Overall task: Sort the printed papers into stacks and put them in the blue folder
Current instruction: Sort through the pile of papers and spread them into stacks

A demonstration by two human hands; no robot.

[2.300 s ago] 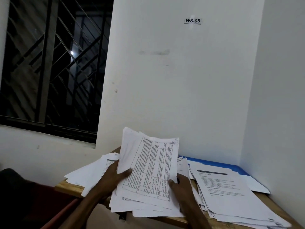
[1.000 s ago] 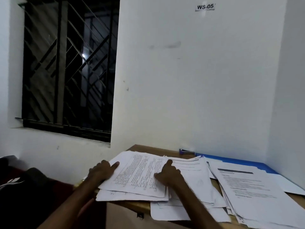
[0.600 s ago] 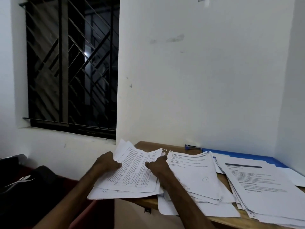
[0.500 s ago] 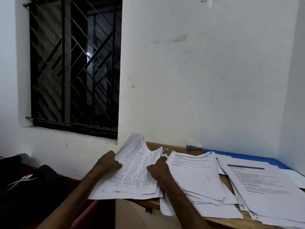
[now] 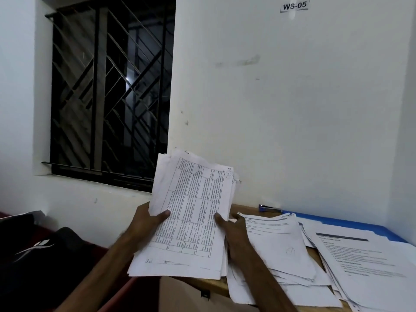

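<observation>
Being gripped at both long edges, a sheaf of printed papers [image 5: 191, 217] is being held tilted up over the near left end of the worktop [image 5: 247, 209]. Its left edge is being clasped by the left hand [image 5: 146, 224], thumb across the top sheet, and its right edge by the right hand [image 5: 231, 230]. A middle stack [image 5: 276, 244] and a right-hand stack [image 5: 360, 266] are lying alongside, the latter partly covering the blue folder [image 5: 349, 225] by the wall. Sorting is apparently being carried out; next, the sheaf is probably needing to be squared and laid down.
</observation>
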